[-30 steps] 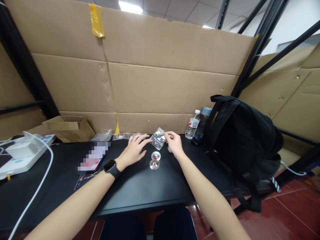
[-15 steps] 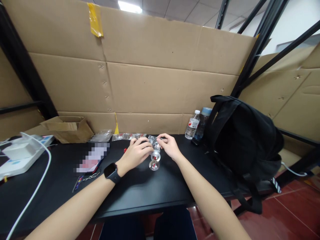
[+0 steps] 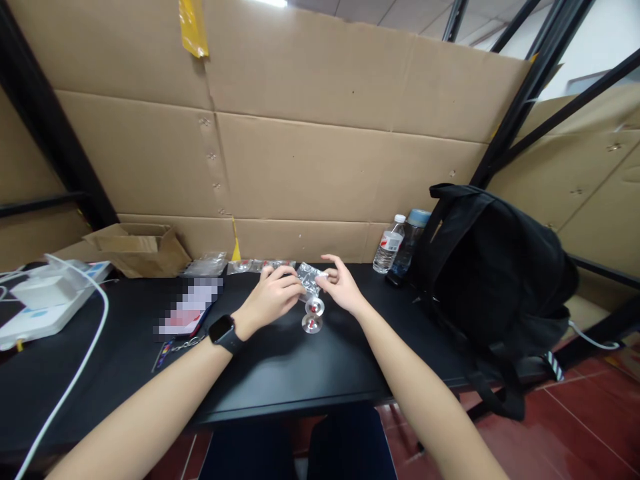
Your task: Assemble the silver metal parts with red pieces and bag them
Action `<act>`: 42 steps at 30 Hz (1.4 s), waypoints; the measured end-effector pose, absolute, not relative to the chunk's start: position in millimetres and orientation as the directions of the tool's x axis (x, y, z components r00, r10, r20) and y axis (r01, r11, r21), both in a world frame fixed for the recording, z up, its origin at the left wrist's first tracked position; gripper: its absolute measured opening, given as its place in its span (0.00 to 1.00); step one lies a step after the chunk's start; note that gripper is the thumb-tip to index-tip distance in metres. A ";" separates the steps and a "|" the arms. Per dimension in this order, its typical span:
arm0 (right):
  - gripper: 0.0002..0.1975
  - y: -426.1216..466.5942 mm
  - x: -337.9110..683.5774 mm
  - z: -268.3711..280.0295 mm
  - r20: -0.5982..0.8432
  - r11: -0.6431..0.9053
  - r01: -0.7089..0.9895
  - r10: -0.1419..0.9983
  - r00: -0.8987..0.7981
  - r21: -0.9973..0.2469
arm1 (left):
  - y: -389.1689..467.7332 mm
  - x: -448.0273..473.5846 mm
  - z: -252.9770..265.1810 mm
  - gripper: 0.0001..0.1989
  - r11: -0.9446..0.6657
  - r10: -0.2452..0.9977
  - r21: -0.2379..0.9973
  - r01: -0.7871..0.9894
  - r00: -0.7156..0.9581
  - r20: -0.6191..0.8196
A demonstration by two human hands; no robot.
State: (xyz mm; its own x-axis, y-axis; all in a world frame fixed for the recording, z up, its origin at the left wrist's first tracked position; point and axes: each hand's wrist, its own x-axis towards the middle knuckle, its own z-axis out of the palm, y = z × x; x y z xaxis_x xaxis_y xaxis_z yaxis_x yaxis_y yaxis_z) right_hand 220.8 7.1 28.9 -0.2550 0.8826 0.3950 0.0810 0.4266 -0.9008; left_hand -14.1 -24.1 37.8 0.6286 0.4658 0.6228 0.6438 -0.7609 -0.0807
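A small clear, shiny plastic bag [image 3: 311, 277] is held up between both hands over the black table. My left hand [image 3: 273, 297], wearing a black watch on its wrist, closes on the bag's left edge. My right hand [image 3: 343, 287] pinches its right edge with the thumb and bent fingers, while the index finger points up. Just below lie two round silvery discs with red centres, an upper disc [image 3: 320, 307] and a lower disc [image 3: 307, 325]. The fingers hide part of the bag, and its contents cannot be made out.
Behind my hands lies a row of packaged discs [image 3: 260, 265], beside a pile of clear bags [image 3: 205, 265]. To the left are an opened cardboard box [image 3: 140, 257], a blurred phone-like item [image 3: 193, 310] and a white power strip [image 3: 45, 310]. A water bottle [image 3: 387, 250] and black backpack [image 3: 495, 287] stand right.
The bag has been turned flatter, so more of its shiny face shows. My right index finger has lifted off it. The view has tilted slightly downward.
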 end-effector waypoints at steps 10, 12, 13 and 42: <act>0.31 13.2 228.5 28.0 0.395 0.437 0.163 0.888 -0.235 -0.885 | 26.7 -137.1 55.1 0.12 -0.330 0.679 0.214 0.919 0.073 0.731; 0.31 13.3 227.6 27.1 0.391 0.438 0.172 0.886 -0.248 -0.883 | 34.6 -168.8 50.3 0.15 -0.186 0.706 0.301 0.935 -0.086 0.703; 0.30 13.4 227.1 26.3 0.389 0.438 0.171 0.885 -0.255 -0.883 | 37.8 -181.6 46.0 0.16 -0.127 0.721 0.331 0.935 -0.141 0.678; 0.19 7.4 234.3 30.6 0.350 0.672 0.451 0.713 -0.607 -0.587 | 68.6 -223.4 9.4 0.44 0.227 0.965 0.208 0.951 -0.249 0.083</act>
State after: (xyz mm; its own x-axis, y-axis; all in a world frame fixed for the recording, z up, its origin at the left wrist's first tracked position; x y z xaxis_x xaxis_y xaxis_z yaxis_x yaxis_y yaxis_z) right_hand 234.3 7.4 30.6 -0.6071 0.7133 0.3503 0.4514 0.6723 -0.5868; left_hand -223.4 68.6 9.4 -0.2486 0.9650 0.0830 0.9514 0.2272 0.2078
